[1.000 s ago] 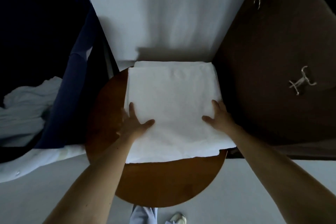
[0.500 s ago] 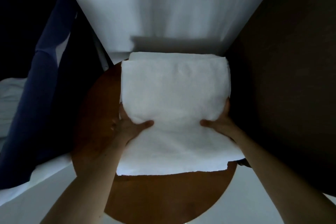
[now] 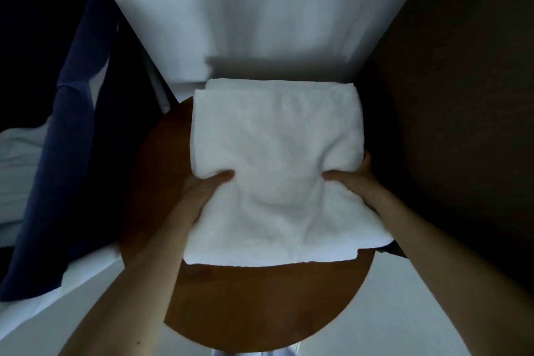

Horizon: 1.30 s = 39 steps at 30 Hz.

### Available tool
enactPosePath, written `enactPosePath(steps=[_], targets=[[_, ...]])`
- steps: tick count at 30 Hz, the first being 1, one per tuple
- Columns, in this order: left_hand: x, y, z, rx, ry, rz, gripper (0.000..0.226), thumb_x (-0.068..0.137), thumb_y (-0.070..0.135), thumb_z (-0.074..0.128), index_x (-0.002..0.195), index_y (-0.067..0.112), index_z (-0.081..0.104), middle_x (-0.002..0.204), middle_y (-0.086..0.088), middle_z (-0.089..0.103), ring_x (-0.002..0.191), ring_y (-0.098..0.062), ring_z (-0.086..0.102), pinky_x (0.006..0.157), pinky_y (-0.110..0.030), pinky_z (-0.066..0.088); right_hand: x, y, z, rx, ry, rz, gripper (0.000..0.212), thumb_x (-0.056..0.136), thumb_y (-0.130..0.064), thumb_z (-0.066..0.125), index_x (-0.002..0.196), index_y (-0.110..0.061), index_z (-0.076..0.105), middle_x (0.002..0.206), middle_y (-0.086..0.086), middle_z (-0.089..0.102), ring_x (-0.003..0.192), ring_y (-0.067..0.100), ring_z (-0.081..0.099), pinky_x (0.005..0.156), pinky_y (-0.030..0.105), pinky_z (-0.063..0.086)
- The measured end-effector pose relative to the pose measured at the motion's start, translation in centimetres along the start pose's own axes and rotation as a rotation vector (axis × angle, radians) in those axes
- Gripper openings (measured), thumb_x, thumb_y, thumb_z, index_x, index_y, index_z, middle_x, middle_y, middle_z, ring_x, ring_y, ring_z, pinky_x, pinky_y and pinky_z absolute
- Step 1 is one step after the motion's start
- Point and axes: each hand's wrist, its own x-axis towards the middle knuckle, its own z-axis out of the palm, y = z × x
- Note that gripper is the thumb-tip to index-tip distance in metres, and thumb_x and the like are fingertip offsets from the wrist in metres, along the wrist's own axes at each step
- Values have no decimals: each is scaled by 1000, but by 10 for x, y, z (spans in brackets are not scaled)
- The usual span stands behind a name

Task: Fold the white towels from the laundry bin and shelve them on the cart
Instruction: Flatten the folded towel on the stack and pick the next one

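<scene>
Folded white towel [image 3: 274, 147] on the round wooden table [image 3: 260, 298]: left hand [image 3: 202, 196] and right hand [image 3: 352, 182], flat on top a second earlier, now clamp its side edges, thumbs above, probably ready for lifting.

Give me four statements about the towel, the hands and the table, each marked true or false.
1. The left hand and the right hand both grip the folded white towel. True.
2. The towel is over a square glass table. False: it is over a round wooden table.
3. Each thumb lies on top of the towel. True.
4. The towel is spread out in a single layer. False: stacked layers show at its far edge.
</scene>
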Motion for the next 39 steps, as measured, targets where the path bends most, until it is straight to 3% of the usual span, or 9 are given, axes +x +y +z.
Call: enactPosePath(steps=[4,8,12,18,22,28,34,39], targets=[[-27,2,13,123,138,109,96,60,43,85,139,16,38,137,-6,48,124,-29,47,98,-37,41,-29,-13,11,15,92,-42,102,67,-11,82,146,-20,18,142,2,39,120,18,46,86,22,37],[-61,0,13,263,185,162,98,61,52,81,139,17,33,136,-9,47,124,-33,46,100,-42,41,-67,-24,18,-98,2,-159,95,68,-11,79,143,-28,23,124,-4,45,102,18,50,74,26,44],[-111,-8,6,341,208,205,89,70,48,76,139,15,30,134,-10,50,121,-36,48,99,-40,38,-114,-26,15,-370,-82,-182,87,72,-26,73,140,-37,20,120,-1,50,102,28,57,84,36,50],[-173,-40,-17,384,217,226,80,72,45,75,133,15,33,121,-12,58,110,-37,54,91,-38,40,-187,-2,14,-529,-48,-234,81,73,-36,68,138,-40,19,98,-1,60,79,24,63,76,34,54],[-223,-61,-27,394,225,300,79,72,44,74,133,14,34,118,-12,59,107,-36,55,88,-37,40,-231,24,-2,-469,-4,-251,80,70,-36,69,135,-42,23,96,0,63,77,25,64,80,35,54],[-307,-112,-24,375,260,449,80,70,45,76,130,15,34,119,-8,59,107,-34,55,89,-37,41,-313,79,-44,-404,72,-348,79,74,-33,69,138,-36,23,97,1,60,88,28,61,86,36,48],[-401,-189,8,398,220,505,82,70,47,76,133,16,34,126,-8,56,112,-34,53,92,-38,41,-399,163,-109,-355,102,-361,73,74,-30,68,134,-39,28,89,2,61,82,26,59,79,35,51],[-449,-232,51,442,92,543,80,71,45,76,134,14,36,132,-9,54,116,-35,53,93,-37,41,-435,231,-165,-336,157,-286,71,74,-32,67,134,-38,29,91,3,60,82,25,50,71,28,41]])
